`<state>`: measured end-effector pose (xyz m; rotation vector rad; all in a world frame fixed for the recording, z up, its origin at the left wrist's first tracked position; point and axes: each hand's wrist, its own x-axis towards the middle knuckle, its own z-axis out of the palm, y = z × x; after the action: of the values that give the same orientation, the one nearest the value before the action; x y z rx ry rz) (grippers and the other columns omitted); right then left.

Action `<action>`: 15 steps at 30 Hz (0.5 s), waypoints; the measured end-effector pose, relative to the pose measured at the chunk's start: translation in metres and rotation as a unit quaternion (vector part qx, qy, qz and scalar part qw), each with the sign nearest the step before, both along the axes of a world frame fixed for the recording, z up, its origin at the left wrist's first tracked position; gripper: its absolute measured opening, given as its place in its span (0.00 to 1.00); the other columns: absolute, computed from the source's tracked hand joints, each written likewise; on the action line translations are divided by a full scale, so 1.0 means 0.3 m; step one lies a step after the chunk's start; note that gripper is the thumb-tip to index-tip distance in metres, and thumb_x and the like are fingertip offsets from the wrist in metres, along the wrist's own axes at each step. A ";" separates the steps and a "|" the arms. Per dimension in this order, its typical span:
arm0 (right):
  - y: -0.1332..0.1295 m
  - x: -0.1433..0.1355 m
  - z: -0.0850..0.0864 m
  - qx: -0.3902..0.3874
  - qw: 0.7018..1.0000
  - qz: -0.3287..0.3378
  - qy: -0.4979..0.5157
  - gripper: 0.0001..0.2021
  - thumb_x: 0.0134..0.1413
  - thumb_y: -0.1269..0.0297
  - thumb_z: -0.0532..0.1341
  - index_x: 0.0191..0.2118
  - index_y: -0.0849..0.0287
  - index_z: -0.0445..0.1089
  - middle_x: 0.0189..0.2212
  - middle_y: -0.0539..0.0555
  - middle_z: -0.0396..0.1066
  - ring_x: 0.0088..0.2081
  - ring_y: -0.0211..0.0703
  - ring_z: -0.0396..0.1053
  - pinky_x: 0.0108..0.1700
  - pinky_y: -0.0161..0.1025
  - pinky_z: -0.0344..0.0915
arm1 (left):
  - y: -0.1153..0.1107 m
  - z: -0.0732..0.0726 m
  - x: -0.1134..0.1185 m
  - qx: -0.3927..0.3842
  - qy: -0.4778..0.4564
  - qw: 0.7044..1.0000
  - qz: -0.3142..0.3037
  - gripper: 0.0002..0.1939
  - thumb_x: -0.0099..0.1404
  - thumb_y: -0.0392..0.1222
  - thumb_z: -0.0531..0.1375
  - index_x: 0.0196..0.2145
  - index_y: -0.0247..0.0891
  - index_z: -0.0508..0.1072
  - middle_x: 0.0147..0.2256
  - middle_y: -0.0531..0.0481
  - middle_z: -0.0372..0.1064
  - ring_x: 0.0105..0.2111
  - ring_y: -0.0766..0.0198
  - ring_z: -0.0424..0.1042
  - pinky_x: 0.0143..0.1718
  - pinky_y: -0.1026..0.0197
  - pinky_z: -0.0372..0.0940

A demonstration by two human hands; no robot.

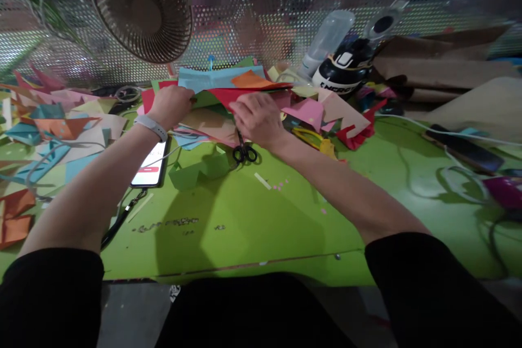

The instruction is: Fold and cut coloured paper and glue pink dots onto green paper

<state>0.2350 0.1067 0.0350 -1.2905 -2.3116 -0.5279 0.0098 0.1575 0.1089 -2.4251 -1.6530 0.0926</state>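
Both hands reach to a pile of coloured paper at the back of the green table. My left hand (170, 106), with a pale band at its wrist, is at the pile's left side beside green paper (206, 99); its fingertips are partly hidden. Farther right, my right hand (256, 118) has its fingers bent at the edge of a red sheet (224, 97). Blue paper (199, 79) and an orange piece (250, 81) lie just behind. Black-handled scissors (244, 153) rest below my right hand, beside a folded green strip (199, 170).
A lit phone (149, 169) lies under my left forearm. A fan (141, 8) stands at the back left, a clear bottle (330, 38) and black-and-white object (345, 70) at the back right. Paper scraps (61, 119) cover the left; cables and a dark phone (465, 148) lie right.
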 end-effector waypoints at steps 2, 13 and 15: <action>-0.031 -0.028 -0.012 -0.043 0.997 0.047 -0.051 0.17 0.70 0.66 0.49 0.49 0.63 0.74 0.46 0.64 0.73 0.47 0.55 0.65 0.49 0.48 0.55 | 0.012 0.024 -0.002 0.005 -0.003 1.000 0.003 0.19 0.73 0.42 0.51 0.51 0.32 0.76 0.48 0.36 0.75 0.50 0.46 0.73 0.44 0.49 0.64; 0.072 -0.266 -0.043 -0.169 0.981 -0.028 -0.094 0.16 0.67 0.66 0.54 0.56 0.65 0.68 0.46 0.65 0.74 0.46 0.53 0.70 0.48 0.46 0.56 | 0.015 0.042 -0.009 0.010 0.016 1.000 -0.007 0.19 0.73 0.48 0.51 0.51 0.37 0.75 0.48 0.41 0.74 0.49 0.50 0.71 0.45 0.52 0.63; 0.096 -0.266 -0.022 -0.166 0.982 -0.041 -0.084 0.17 0.68 0.72 0.48 0.54 0.65 0.70 0.47 0.66 0.74 0.46 0.53 0.70 0.46 0.46 0.57 | 0.005 0.031 -0.016 0.007 0.023 1.000 -0.018 0.19 0.72 0.47 0.51 0.51 0.37 0.76 0.48 0.40 0.74 0.49 0.49 0.71 0.44 0.52 0.63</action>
<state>0.1553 0.1356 0.0283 -1.5507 -2.5758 -0.2934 0.0051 0.1590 0.1182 -2.4220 -1.5858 0.1298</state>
